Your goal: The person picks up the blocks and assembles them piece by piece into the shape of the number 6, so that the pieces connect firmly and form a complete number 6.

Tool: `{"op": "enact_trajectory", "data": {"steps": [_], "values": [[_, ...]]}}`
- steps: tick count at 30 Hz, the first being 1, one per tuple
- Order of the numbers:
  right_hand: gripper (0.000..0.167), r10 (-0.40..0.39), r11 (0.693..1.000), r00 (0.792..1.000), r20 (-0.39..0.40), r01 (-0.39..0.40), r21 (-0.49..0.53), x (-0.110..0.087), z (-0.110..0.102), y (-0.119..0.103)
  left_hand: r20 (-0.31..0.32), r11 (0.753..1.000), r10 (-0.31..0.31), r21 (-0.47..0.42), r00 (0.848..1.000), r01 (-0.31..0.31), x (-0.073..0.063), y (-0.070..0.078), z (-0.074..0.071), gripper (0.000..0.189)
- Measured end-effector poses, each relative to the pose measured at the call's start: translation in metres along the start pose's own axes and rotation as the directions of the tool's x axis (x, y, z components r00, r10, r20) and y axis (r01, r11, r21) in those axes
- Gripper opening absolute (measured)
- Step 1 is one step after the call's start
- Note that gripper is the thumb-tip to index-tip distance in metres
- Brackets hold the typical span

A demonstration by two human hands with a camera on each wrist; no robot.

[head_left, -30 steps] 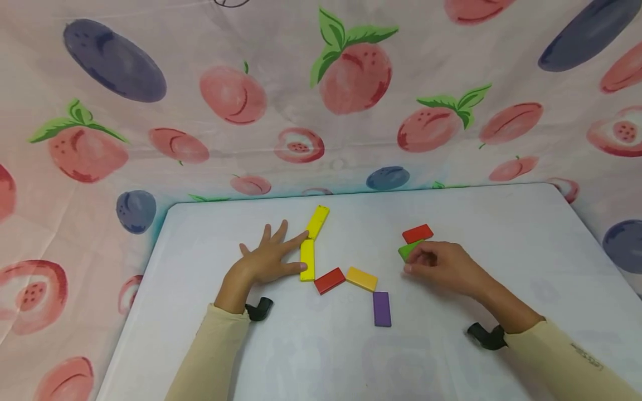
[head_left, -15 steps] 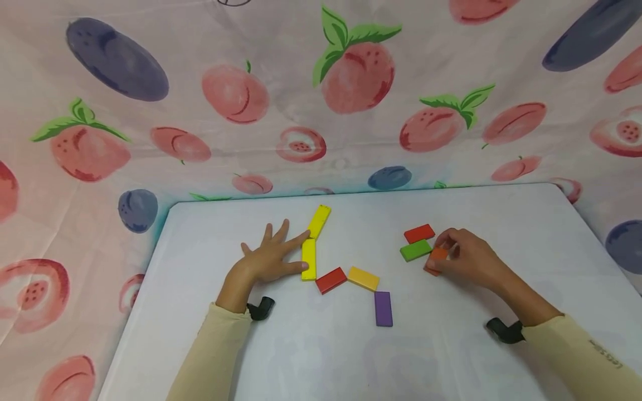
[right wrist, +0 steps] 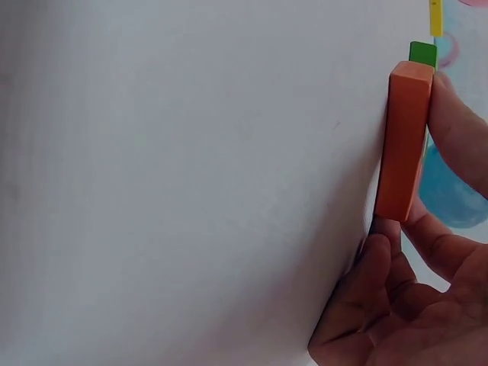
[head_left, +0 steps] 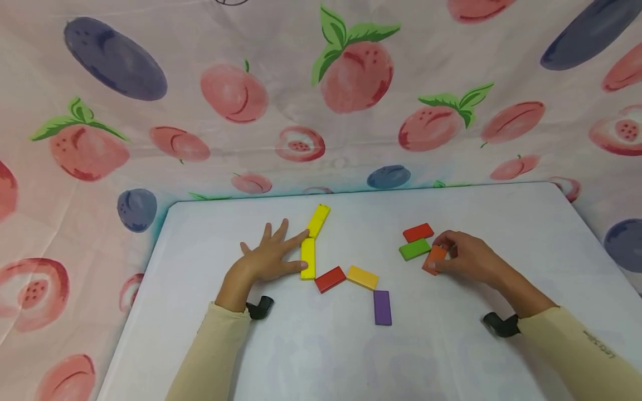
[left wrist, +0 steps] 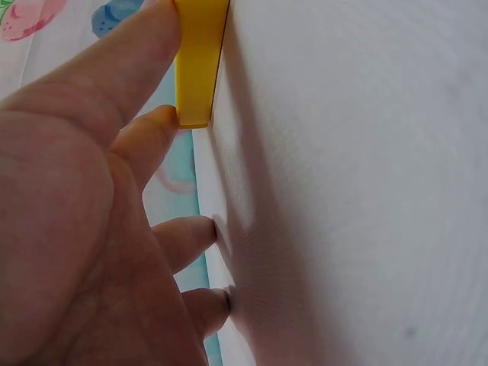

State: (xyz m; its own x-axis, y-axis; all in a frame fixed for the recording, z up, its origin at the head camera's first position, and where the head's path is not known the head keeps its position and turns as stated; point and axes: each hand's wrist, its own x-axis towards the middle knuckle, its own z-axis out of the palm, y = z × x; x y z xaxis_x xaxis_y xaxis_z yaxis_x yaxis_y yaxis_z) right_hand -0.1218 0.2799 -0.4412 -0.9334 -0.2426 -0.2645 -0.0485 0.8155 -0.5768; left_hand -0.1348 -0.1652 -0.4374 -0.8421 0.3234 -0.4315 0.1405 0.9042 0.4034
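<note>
Eight coloured blocks on a white tabletop (head_left: 311, 356), in two groups, well apart.

Group on the left: upper yellow block (head_left: 319, 219) and lower yellow block (head_left: 311, 250) end to end, then dark red block (head_left: 330, 279), amber block (head_left: 363, 277), purple block (head_left: 383, 308). Neighbours meet at ends or corners; a bent line, all lying flat.

Group on the right: bright red block (head_left: 418, 233) with its lower edge against the green block (head_left: 415, 249); orange block (head_left: 434, 258) at the green one's right end, touching or just beside it, cannot tell which.

Left hand (head_left: 263, 262): fingers spread wide, thumb on the lower yellow block, index fingertip by the joint of the two yellows. No grip on anything.

Right hand (head_left: 468, 257): thumb and finger pinch the orange block, low at the tabletop. Whether its whole underside rests there is unclear.

Progress, as judged: seven blocks look settled, the left line joined throughout, the red and green pair already in contact. Orange seems the only piece in handling, not yet released. The two groups are not linked; whether they should be, cannot say.
</note>
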Motion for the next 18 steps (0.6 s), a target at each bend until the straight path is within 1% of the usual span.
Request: {"op": "enact_trajectory", "data": {"steps": [8,14,18], "values": [[0.040,-0.006,1.000,1.000,0.001,0.006,0.017,-0.0010,0.0009,-0.0041,-0.003,1.000,0.001,-0.003,1.000,-0.001,0.0006,-0.0015,-0.0005,0.079],[0.041,0.017,1.000,1.000,-0.005,-0.017,0.023,-0.0035,0.0026,-0.0054,0.001,1.000,-0.001,0.002,1.000,0.001,0.0014,-0.0020,0.0008,0.079],[0.046,0.027,0.999,0.999,-0.018,-0.026,0.023,-0.0059,0.0024,-0.0079,0.000,1.000,-0.002,0.007,1.000,0.002,0.0018,-0.0018,0.0009,0.079]]}}
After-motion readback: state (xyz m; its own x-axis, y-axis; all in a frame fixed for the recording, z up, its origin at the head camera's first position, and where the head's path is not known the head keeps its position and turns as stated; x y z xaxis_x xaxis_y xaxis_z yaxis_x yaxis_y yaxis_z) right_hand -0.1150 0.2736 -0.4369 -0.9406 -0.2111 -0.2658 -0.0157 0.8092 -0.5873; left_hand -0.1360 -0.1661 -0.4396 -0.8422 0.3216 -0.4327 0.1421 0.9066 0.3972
